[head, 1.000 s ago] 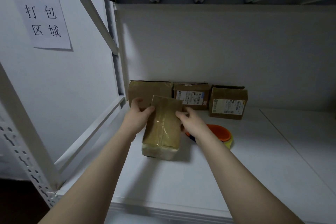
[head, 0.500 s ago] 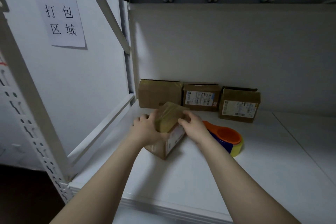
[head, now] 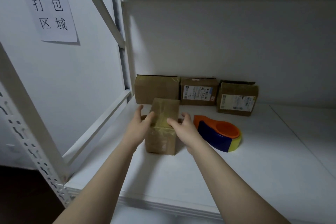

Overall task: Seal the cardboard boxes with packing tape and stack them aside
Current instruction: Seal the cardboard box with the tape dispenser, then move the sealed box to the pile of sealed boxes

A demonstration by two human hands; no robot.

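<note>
Rotated rectangular cardboard box (head: 161, 140) shows glossy tape (head: 162, 114).

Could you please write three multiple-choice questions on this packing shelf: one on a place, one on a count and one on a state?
1. Where does the tape dispenser lie?
A. Hanging on the wall
B. On the shelf, right of the front box
C. On the floor

2. How many back boxes stand along the rear wall?
A. Two
B. Five
C. Three

3. How is the front box placed?
A. Resting on the shelf, with the left hand and right hand touching it
B. Lifted high by one hand
C. Stacked on another box

Answers:
1 B: it lies on the white surface just beyond the right hand.
2 C: three stand side by side.
3 A: its base appears to meet the shelf, and both thumbs lie on its taped top.
</note>
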